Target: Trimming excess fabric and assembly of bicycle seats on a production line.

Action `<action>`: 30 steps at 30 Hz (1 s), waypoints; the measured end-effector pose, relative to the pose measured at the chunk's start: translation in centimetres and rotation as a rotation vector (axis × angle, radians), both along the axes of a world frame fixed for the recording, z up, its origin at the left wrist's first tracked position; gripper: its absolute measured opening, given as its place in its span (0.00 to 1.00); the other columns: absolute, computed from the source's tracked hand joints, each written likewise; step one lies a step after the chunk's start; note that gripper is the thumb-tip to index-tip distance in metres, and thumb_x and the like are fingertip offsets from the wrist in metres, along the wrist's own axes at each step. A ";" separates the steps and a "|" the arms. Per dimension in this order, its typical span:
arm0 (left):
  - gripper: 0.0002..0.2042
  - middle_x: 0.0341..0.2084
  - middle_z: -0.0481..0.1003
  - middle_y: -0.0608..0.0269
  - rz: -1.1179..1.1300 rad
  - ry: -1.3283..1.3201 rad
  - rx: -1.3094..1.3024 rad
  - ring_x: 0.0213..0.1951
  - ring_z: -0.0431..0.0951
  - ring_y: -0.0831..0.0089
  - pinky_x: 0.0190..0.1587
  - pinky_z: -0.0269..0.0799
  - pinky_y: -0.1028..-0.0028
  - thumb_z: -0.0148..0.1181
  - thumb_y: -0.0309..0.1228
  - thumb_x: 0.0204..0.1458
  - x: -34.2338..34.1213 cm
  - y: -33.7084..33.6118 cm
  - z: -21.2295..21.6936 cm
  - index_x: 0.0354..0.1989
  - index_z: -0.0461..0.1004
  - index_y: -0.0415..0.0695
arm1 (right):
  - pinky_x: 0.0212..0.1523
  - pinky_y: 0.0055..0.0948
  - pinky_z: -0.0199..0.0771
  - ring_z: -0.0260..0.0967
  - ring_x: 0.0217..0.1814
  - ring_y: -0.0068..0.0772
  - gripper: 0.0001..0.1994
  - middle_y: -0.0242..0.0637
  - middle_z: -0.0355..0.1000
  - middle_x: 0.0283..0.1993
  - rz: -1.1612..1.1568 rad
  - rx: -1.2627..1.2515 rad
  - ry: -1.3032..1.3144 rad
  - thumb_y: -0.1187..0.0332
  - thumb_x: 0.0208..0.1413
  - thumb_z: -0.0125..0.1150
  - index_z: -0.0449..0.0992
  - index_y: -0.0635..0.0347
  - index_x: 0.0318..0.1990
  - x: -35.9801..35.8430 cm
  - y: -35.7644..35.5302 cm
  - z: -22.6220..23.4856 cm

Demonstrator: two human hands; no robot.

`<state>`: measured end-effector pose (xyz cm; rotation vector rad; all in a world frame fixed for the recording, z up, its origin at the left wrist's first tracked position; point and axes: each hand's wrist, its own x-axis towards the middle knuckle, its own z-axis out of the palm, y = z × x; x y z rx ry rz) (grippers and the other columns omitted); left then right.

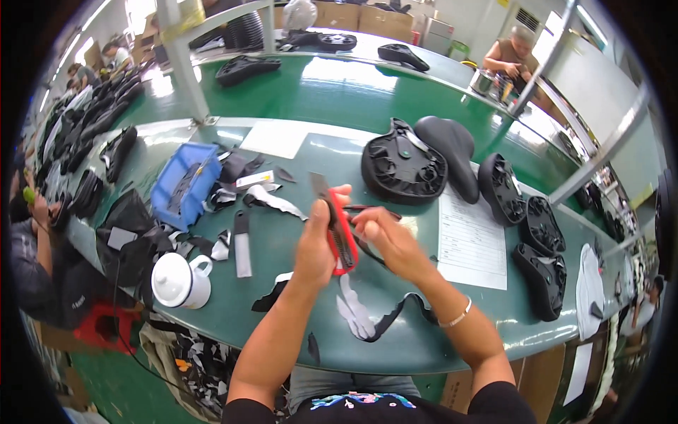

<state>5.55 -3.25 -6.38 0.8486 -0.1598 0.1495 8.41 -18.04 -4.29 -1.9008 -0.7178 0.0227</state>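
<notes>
My left hand is wrapped round a red utility knife, whose blade is slid out and points up and away from me. Close to the knife's right side is my right hand, its fingers curled together and slightly blurred. What those fingers hold, if anything, I cannot make out. A thin dark strip shows behind them. On the green table below lies a curled black and white fabric offcut. Beyond my hands a black bicycle saddle rests underside up, against another saddle lying top up.
Several more saddles line the right side beside a printed sheet. At left stand a white lidded enamel mug and a blue bin, among dark scraps. Metal posts rise at the table's far edge. Other people work nearby.
</notes>
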 end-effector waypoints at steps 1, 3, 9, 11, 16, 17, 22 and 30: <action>0.25 0.55 0.66 0.58 -0.080 0.064 0.042 0.57 0.64 0.70 0.62 0.54 0.72 0.33 0.48 0.65 0.0 -1.4 -0.2 0.57 0.64 0.39 | 0.41 0.38 0.67 0.69 0.38 0.49 0.17 0.46 0.71 0.35 0.065 0.132 0.250 0.57 0.61 0.50 0.67 0.63 0.47 -1.7 -0.5 -0.3; 0.24 0.57 0.63 0.56 -0.231 0.139 0.308 0.62 0.58 0.70 0.64 0.51 0.72 0.33 0.45 0.66 -0.4 -4.6 -0.7 0.59 0.62 0.37 | 0.42 0.39 0.68 0.70 0.39 0.48 0.19 0.47 0.70 0.36 -0.056 0.044 -0.002 0.56 0.63 0.47 0.64 0.65 0.50 -2.7 -3.1 -1.4; 0.26 0.48 0.68 0.48 0.469 0.156 0.921 0.52 0.68 0.58 0.56 0.61 0.65 0.53 0.47 0.56 11.5 -2.0 -0.6 0.54 0.66 0.38 | 0.32 0.28 0.75 0.72 0.30 0.31 0.13 0.41 0.70 0.36 -0.406 0.565 0.532 0.60 0.60 0.47 0.63 0.59 0.44 1.7 -13.4 -1.2; 0.28 0.49 0.68 0.47 0.482 0.217 0.951 0.51 0.69 0.57 0.56 0.62 0.65 0.54 0.48 0.55 14.5 -2.7 -0.3 0.55 0.65 0.38 | 0.28 0.28 0.74 0.71 0.28 0.27 0.13 0.38 0.69 0.36 -0.534 0.530 0.471 0.61 0.60 0.48 0.62 0.60 0.45 4.1 -14.7 -1.5; 0.28 0.50 0.69 0.52 0.216 0.292 0.842 0.51 0.69 0.66 0.55 0.62 0.70 0.54 0.43 0.55 15.2 -4.9 0.0 0.60 0.61 0.39 | 0.25 0.22 0.69 0.66 0.25 0.20 0.13 0.31 0.65 0.29 -0.559 0.392 0.336 0.61 0.60 0.53 0.66 0.60 0.45 8.0 -13.6 -3.5; 0.26 0.49 0.70 0.55 0.265 0.251 0.896 0.49 0.70 0.68 0.54 0.63 0.71 0.54 0.40 0.55 14.0 -5.0 0.8 0.60 0.61 0.40 | 0.25 0.22 0.69 0.66 0.25 0.20 0.13 0.31 0.65 0.29 -0.557 0.390 0.347 0.61 0.60 0.53 0.66 0.60 0.45 7.3 -13.7 -3.2; 0.15 0.35 0.70 0.65 0.055 0.280 0.305 0.40 0.69 0.79 0.45 0.67 0.77 0.56 0.38 0.54 1.4 -0.3 1.8 0.45 0.65 0.43 | 0.28 0.21 0.70 0.65 0.29 0.18 0.15 0.30 0.65 0.30 -0.393 0.369 0.376 0.65 0.60 0.53 0.66 0.61 0.51 -1.8 -12.5 -1.3; 0.30 0.46 0.67 0.55 -0.326 0.440 0.256 0.44 0.74 0.70 0.48 0.72 0.72 0.61 0.42 0.49 -7.5 3.2 2.0 0.54 0.57 0.37 | 0.32 0.30 0.70 0.64 0.26 0.26 0.26 0.40 0.69 0.35 -0.126 -0.111 0.341 0.68 0.61 0.51 0.54 0.58 0.65 -9.9 -10.8 0.1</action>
